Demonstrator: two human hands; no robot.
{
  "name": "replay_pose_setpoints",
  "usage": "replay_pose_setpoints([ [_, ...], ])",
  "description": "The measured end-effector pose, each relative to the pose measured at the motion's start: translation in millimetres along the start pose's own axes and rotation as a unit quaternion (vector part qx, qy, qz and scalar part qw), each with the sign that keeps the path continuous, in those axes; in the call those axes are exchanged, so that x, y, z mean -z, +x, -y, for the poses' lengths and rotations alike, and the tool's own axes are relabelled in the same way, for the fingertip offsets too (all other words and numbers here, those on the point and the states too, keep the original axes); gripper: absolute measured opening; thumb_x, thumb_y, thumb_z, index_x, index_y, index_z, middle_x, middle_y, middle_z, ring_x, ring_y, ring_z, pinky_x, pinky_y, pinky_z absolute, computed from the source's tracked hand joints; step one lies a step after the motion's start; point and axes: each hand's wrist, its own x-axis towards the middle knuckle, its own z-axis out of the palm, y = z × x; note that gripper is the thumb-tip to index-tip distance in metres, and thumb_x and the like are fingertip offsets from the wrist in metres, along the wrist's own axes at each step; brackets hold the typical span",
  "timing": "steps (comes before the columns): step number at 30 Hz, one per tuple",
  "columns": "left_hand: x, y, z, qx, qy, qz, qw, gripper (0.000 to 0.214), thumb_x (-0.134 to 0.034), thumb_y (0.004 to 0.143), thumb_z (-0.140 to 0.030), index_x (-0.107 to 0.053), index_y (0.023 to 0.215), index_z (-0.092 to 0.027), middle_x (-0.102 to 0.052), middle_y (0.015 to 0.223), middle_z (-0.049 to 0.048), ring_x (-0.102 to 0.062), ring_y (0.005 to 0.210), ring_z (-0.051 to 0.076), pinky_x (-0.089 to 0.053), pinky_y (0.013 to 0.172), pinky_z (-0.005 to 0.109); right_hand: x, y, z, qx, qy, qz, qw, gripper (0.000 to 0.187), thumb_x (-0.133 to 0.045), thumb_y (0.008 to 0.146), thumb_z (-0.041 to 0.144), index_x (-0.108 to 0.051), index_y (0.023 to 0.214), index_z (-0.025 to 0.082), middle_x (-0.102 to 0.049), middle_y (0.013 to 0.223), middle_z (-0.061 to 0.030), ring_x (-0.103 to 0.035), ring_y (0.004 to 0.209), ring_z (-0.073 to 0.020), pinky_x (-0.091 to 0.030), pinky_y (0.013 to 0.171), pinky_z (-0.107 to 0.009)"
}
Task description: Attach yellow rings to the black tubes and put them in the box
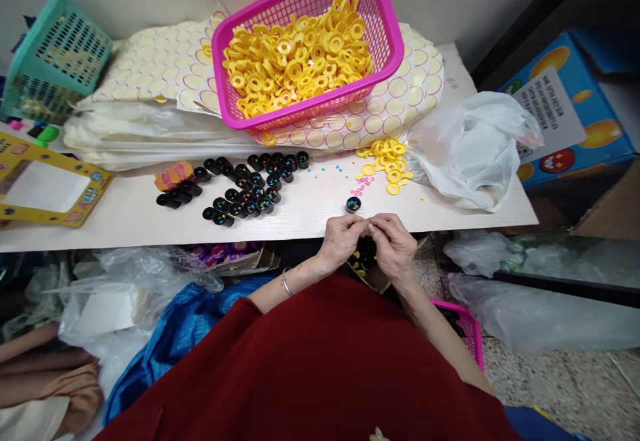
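My left hand (pixel 341 241) and my right hand (pixel 395 244) meet at the table's front edge, fingers pinched together on a small item I cannot make out. Just beyond them stands a single black cap (pixel 353 204) with coloured beads in it. Further left lies a cluster of several black caps (pixel 245 184), some filled with beads. A small heap of yellow rings (pixel 387 161) and scattered tiny beads (pixel 357 188) lie ahead of my hands. A pink basket (pixel 385 41) full of yellow rings sits at the back.
The white table (pixel 150 221) carries sticker sheets (pixel 160 68), a teal basket (pixel 55 54), a yellow framed card (pixel 45 188) and a white plastic bag (pixel 475 148). A blue box (pixel 575 108) stands right. Below are bags and another pink basket (pixel 470 331).
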Motion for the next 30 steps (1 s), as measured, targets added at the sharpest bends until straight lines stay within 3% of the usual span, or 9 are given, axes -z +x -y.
replay_pose_setpoints([
  [7,3.2,1.6,4.0,0.004,-0.038,0.030,0.999,0.026,-0.061,0.071,-0.037,-0.065,0.063,-0.013,-0.054,0.055,-0.0013,-0.042,0.053,0.007,-0.031,0.053,0.023,8.5,16.1,2.7,0.129,-0.146,0.070,0.978,0.013,-0.054,0.086,0.016,-0.066,0.087,0.022,-0.062,0.082,-0.0035,-0.061,0.071,-0.0137,-0.051,0.063,-0.027],
  [11,12.8,8.6,10.2,-0.098,0.030,-0.070,0.992,0.019,-0.059,0.074,-0.032,-0.066,0.073,-0.015,-0.058,0.067,0.0007,-0.048,0.063,0.011,-0.038,0.062,0.025,0.8,26.6,-1.5,0.132,-0.178,0.048,0.974,0.012,-0.054,0.087,0.019,-0.066,0.087,0.021,-0.061,0.083,-0.0043,-0.060,0.074,-0.0149,-0.050,0.065,-0.028],
  [14,23.6,23.7,18.6,-0.194,0.174,-0.130,0.957,0.025,-0.066,0.068,-0.026,-0.066,0.090,-0.016,-0.061,0.087,0.0044,-0.053,0.081,0.016,-0.043,0.072,0.029,-7.5,36.0,-5.9,0.126,-0.209,0.042,0.969,0.015,-0.053,0.088,0.024,-0.067,0.085,0.021,-0.059,0.082,-0.0046,-0.057,0.075,-0.0164,-0.048,0.064,-0.029],
  [17,30.7,40.8,26.1,-0.226,0.327,-0.089,0.913,0.047,-0.076,0.059,-0.026,-0.064,0.103,-0.016,-0.061,0.105,0.0081,-0.051,0.098,0.022,-0.043,0.084,0.034,-13.9,44.5,-9.9,0.131,-0.265,0.052,0.954,0.020,-0.050,0.089,0.027,-0.068,0.081,0.021,-0.057,0.078,-0.0048,-0.053,0.075,-0.0182,-0.045,0.064,-0.031],
  [19,32.2,49.1,29.3,-0.225,0.387,-0.049,0.893,0.043,-0.074,0.063,-0.027,-0.063,0.104,-0.017,-0.062,0.106,0.0069,-0.050,0.096,0.022,-0.042,0.085,0.035,-16.1,48.4,-11.1,0.129,-0.303,0.068,0.942,0.024,-0.049,0.090,0.027,-0.069,0.078,0.021,-0.056,0.077,-0.0053,-0.050,0.074,-0.0189,-0.043,0.065,-0.031],
  [23,31.6,56.6,32.9,-0.241,0.413,-0.018,0.878,0.022,-0.066,0.072,-0.022,-0.065,0.094,-0.020,-0.065,0.094,0.0024,-0.051,0.087,0.018,-0.041,0.082,0.033,-16.3,52.7,-9.2,0.106,-0.361,0.120,0.919,0.027,-0.046,0.089,0.025,-0.068,0.073,0.020,-0.055,0.075,-0.0060,-0.046,0.074,-0.0198,-0.039,0.064,-0.031],
  [30,30.7,57.2,35.7,-0.269,0.425,-0.029,0.864,0.013,-0.062,0.071,-0.020,-0.063,0.085,-0.020,-0.065,0.086,0.0013,-0.050,0.081,0.018,-0.041,0.080,0.033,-17.2,58.7,1.7,0.083,-0.430,0.190,0.879,0.026,-0.045,0.087,0.020,-0.066,0.073,0.018,-0.055,0.076,-0.0072,-0.043,0.074,-0.0203,-0.033,0.064,-0.032],
])
